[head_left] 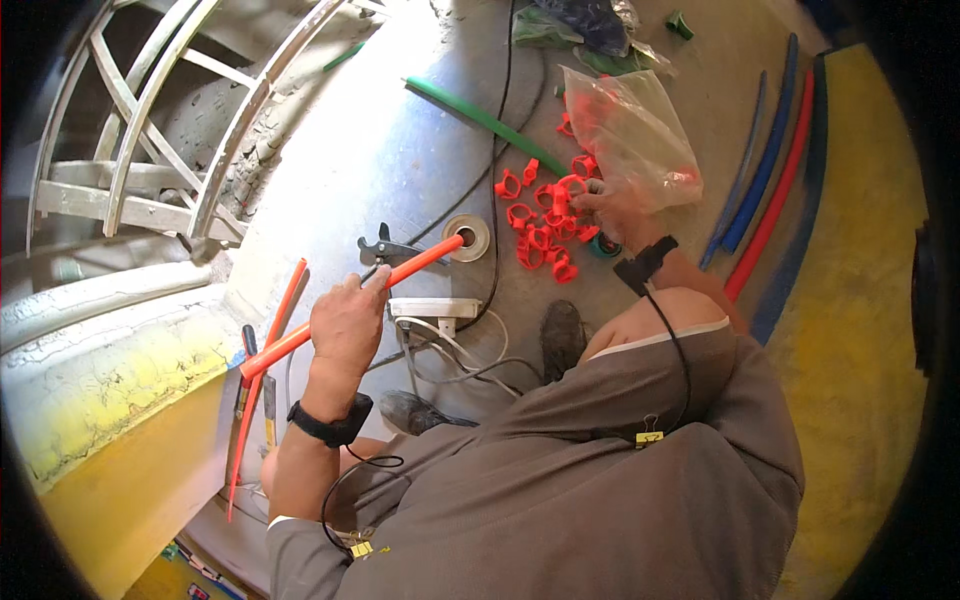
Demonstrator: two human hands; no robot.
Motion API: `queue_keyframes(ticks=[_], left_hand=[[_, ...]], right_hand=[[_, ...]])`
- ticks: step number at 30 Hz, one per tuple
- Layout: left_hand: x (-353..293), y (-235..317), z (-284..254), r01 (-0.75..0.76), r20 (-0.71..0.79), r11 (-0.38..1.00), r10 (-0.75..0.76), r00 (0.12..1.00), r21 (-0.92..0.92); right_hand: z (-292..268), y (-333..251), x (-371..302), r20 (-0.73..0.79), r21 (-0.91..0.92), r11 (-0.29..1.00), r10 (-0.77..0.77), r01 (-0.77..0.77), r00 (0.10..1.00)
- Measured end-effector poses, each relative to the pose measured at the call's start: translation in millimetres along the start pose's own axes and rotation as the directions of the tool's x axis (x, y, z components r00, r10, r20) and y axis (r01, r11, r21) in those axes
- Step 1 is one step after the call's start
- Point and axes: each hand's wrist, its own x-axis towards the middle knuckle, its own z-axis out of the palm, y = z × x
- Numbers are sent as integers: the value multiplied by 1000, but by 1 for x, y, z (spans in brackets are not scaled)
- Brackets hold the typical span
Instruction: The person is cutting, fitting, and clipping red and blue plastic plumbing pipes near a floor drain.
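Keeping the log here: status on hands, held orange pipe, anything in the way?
Left hand clasping orange pipe, slanted. Right hand at red ring-shaped clips, grip unclear. Pipe's far end overlaps tape roll in view; white power strip nearby.

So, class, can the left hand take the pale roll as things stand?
Probably not: the left hand is near, but grips an orange pipe whose end, from here, overlaps the pale roll.

Grey floor (pixel 350 185), loose red clips (pixel 540 237), green tube (pixel 470 113), tape roll (pixel 482 240), white power strip (pixel 430 308)
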Motion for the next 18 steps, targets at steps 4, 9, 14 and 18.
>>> queue_keyframes(ticks=[4, 9, 14, 18], left_hand=[[17, 11, -10, -16, 39, 985, 9, 999, 172], [30, 26, -24, -22, 101, 981, 2, 995, 193], [43, 37, -21, -59, 135, 971, 28, 990, 231], [56, 50, -20, -64, 196, 948, 1, 981, 313]], right_hand=[[22, -1, 0, -109, 26, 998, 65, -62, 992], [-14, 38, 32, -258, -633, 774, -213, 1, 942], [-31, 56, 54, -370, -305, 945, -233, 119, 899], [-32, 58, 50, -312, -32, 990, -137, 134, 940]])
